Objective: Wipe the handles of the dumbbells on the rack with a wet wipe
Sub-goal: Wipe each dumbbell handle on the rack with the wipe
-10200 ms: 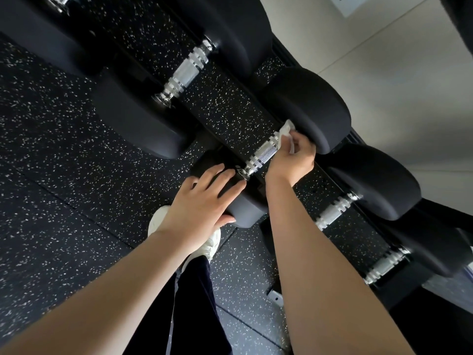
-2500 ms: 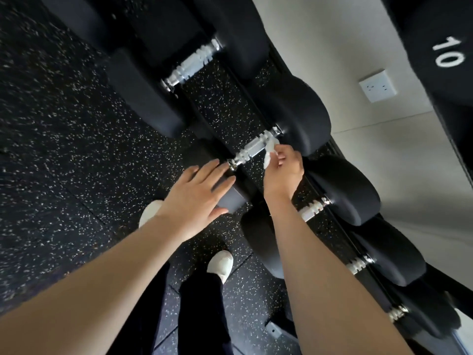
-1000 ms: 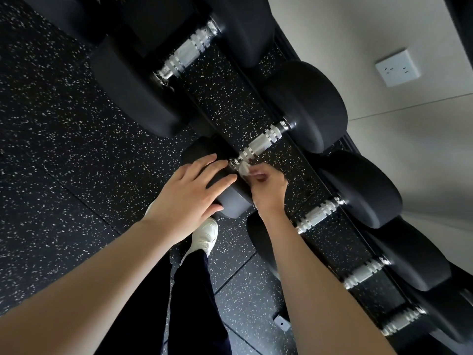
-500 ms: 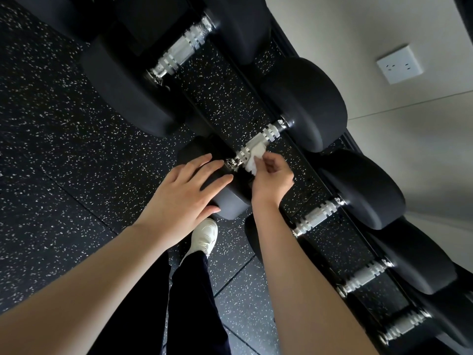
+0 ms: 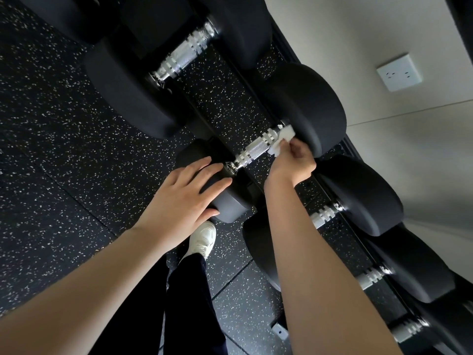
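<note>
Pretty much a black-and-white scene, honestly. The dumbbell heads (image 5: 307,103) are flat matte black with no markings showing. The handles (image 5: 256,149) are shiny chrome silver, with a fine crosshatch knurl in the middle and plain ringed bands toward the ends. The wet wipe (image 5: 282,140) is plain white. The floor (image 5: 51,149) is black, flecked all over with tiny white and pale grey specks, and the same speckle shows in the strip under the handles. The rack (image 5: 281,43) rails are black too. The wall (image 5: 384,175) is plain off-white, greyer where it's shaded, and the socket (image 5: 398,72) on it is white. There's also a white shoe (image 5: 203,238) and very dark trousers (image 5: 189,303), black or navy, can't tell which.
</note>
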